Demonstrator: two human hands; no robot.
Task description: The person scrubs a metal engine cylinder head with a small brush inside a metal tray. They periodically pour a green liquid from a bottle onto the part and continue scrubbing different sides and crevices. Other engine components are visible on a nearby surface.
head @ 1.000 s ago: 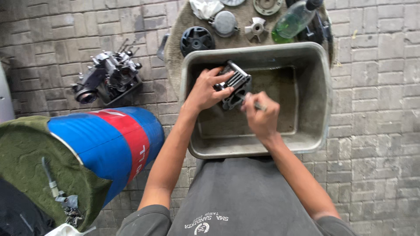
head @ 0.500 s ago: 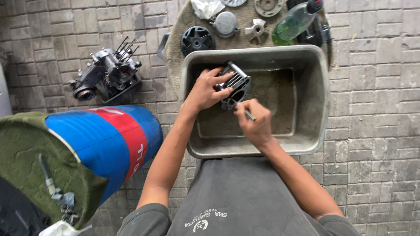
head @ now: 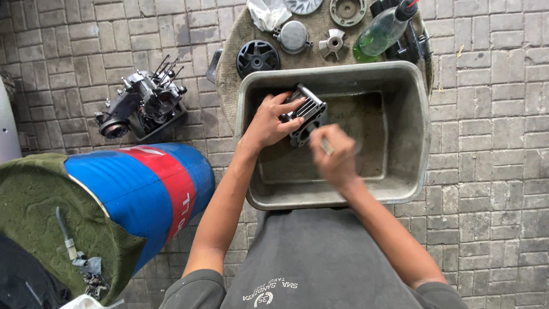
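My left hand (head: 266, 122) grips a finned metal engine cylinder (head: 305, 113) over a grey plastic tub (head: 414, 120). My right hand (head: 337, 157), blurred by motion, is closed around a small brush-like tool (head: 326, 146) whose tip meets the cylinder's lower end. Both hands are inside the tub's rim.
A round cloth-covered surface behind the tub carries a black fan wheel (head: 258, 58), metal covers (head: 293, 36), a small impeller (head: 332, 44) and a green spray bottle (head: 383, 31). An engine block (head: 142, 104) lies on the paving at left. A blue and red drum (head: 137, 189) lies beside my left arm.
My right hand has slid left and down along the cylinder with the tool. My left hand keeps its hold on the cylinder.
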